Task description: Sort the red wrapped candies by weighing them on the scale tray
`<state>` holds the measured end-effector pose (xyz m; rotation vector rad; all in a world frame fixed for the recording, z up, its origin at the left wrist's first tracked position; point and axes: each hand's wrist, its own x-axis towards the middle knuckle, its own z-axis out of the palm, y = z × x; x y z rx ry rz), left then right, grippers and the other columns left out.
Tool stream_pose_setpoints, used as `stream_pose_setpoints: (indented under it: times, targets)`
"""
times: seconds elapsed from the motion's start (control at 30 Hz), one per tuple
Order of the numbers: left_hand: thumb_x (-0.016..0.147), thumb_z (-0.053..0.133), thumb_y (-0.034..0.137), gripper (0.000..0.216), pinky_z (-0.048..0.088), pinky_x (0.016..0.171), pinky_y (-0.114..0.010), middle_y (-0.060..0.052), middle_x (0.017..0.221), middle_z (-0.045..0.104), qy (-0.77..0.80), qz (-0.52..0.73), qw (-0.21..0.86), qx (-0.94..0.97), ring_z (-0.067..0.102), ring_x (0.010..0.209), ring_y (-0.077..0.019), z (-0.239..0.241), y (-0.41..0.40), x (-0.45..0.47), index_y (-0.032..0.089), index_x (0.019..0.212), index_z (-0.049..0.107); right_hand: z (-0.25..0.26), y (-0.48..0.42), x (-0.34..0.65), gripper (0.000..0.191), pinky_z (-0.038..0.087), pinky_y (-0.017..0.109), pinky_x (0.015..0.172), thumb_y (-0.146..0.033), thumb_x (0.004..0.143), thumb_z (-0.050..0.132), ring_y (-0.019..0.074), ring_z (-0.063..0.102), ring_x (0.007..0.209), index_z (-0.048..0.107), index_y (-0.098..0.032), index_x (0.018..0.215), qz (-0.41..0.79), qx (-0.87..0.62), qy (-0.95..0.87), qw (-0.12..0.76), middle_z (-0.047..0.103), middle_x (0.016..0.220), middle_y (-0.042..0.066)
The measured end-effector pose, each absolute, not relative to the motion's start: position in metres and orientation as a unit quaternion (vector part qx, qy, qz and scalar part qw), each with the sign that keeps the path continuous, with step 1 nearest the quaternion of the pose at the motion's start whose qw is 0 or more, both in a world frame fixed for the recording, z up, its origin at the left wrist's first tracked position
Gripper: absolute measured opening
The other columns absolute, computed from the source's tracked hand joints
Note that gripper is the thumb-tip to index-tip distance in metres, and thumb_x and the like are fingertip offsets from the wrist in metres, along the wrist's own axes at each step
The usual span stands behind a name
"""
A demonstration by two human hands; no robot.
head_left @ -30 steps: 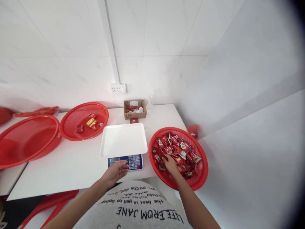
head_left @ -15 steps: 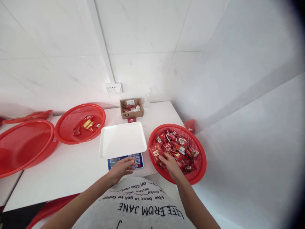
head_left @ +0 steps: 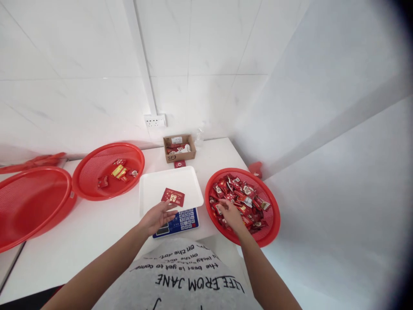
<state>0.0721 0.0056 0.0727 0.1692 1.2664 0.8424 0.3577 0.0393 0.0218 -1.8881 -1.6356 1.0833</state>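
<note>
My left hand [head_left: 158, 218] is over the front left of the white tray [head_left: 190, 185] of a scale. Its thumb lies on the lower left corner of a flat red packet [head_left: 174, 197] with a pale print, and the other fingers are below that edge. My right hand [head_left: 231, 216] is inside a red plastic basket [head_left: 275, 215], its fingers curled down among small red wrapped packets [head_left: 237, 189]. What its fingertips pinch, if anything, is hidden. The blue keypad [head_left: 184, 220] of the scale shows in front of the tray.
A second red basket [head_left: 87, 176] at left holds several red and yellow packets [head_left: 119, 172]. Another red basket [head_left: 29, 206] stands further left. Behind the scale is a small cardboard box [head_left: 171, 158] with red packets, beside a clear plastic item [head_left: 199, 135]. A wall closes the right side.
The flat red packet has gone from my right hand to my left hand, over the tray. My left hand has moved slightly left and up; the right fingers have curled into the basket's packets.
</note>
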Motion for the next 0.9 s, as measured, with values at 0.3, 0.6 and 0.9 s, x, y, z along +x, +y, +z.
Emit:
stream_pose_setpoints:
  times: [0.3,0.6,0.9]
  targets:
    - [0.082,0.061,0.031,0.041,0.054,0.075,-0.028,-0.017,0.115,0.063,0.574,0.303,0.755,0.094,0.066,0.091,-0.0209,0.073,-0.009,0.057,0.014,0.117,0.051,-0.026,0.066,0.352,0.070,0.014,0.055,0.107,-0.029,0.077,0.055,0.0348,0.003,0.139,0.030,-0.019,0.142,0.294,-0.746,-0.593,0.070,0.021,0.151,0.011]
    - [0.083,0.059,0.028,0.035,0.053,0.077,-0.029,-0.017,0.112,0.065,0.585,0.315,0.743,0.085,0.067,0.086,-0.0195,0.069,-0.010,0.047,0.013,0.115,0.052,-0.033,0.048,0.347,0.081,0.019,0.059,0.102,-0.042,0.083,0.045,0.0354,0.000,0.139,0.000,-0.018,0.147,0.259,-0.747,-0.609,-0.069,0.014,0.152,0.014]
    - [0.081,0.062,0.027,0.030,0.053,0.080,-0.030,-0.016,0.110,0.065,0.580,0.316,0.745,0.087,0.067,0.088,-0.0203,0.067,-0.007,0.046,0.015,0.107,0.055,-0.044,0.053,0.340,0.071,0.026,0.064,0.096,-0.040,0.084,0.046,0.0397,0.011,0.136,0.019,-0.012,0.144,0.268,-0.767,-0.573,-0.105,0.020,0.148,0.023]
